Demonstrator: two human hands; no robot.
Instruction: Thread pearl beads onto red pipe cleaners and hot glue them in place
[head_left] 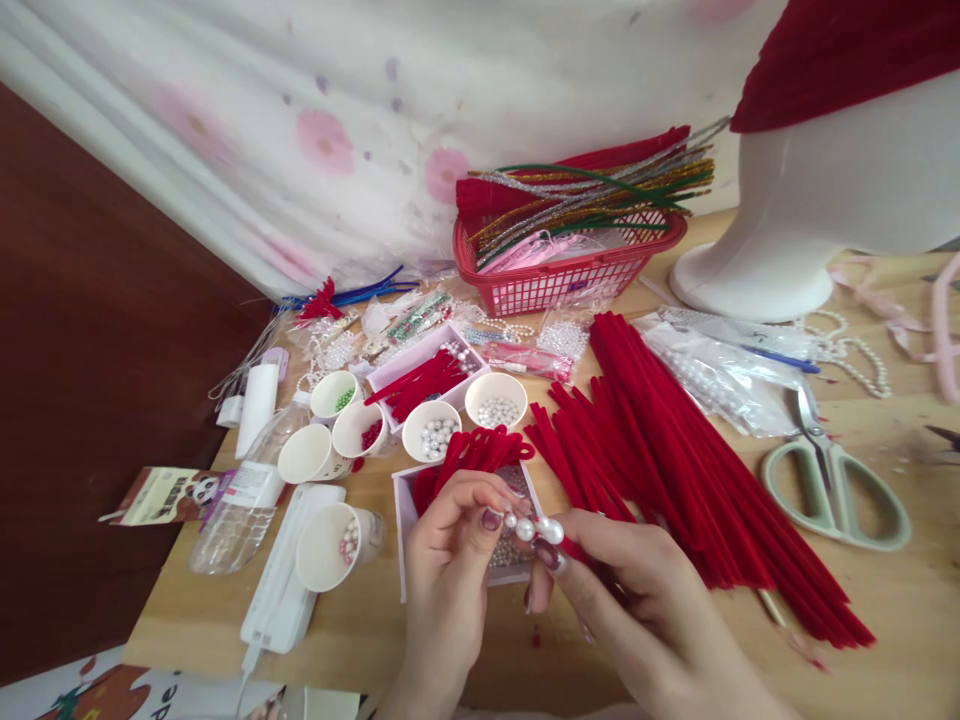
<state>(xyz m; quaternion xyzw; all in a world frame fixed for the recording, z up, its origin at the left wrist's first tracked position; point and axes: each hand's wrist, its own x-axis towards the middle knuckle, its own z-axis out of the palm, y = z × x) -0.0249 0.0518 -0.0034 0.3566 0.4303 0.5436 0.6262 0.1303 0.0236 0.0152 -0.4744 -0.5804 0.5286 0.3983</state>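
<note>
Left hand: your left hand is curled, thumb and forefinger pinching one end of the pearl string.
Right hand: your right hand meets it from the other side, thumb and forefinger pressed on the larger pearl at the string's right end; the other fingers are folded under.
Pearl string: a short row of white pearls, held between both hands just above the near white box.
Near white box: it sits under your fingers and holds bent red stems and small beads.
Paper cup: a tipped cup with pearls inside lies left of your left hand, beside a white case and a clear bottle.
Red stems: a long heap of red pipe cleaners fans out to the right of your hands.
Scissors: pale green scissors lie beyond that heap, on the wooden table.
Bead cups: four more cups of pearls and beads stand behind the near box.
Basket: a red basket of glittery stems stands at the back.
Stand: a white mannequin base is right of the basket.
</note>
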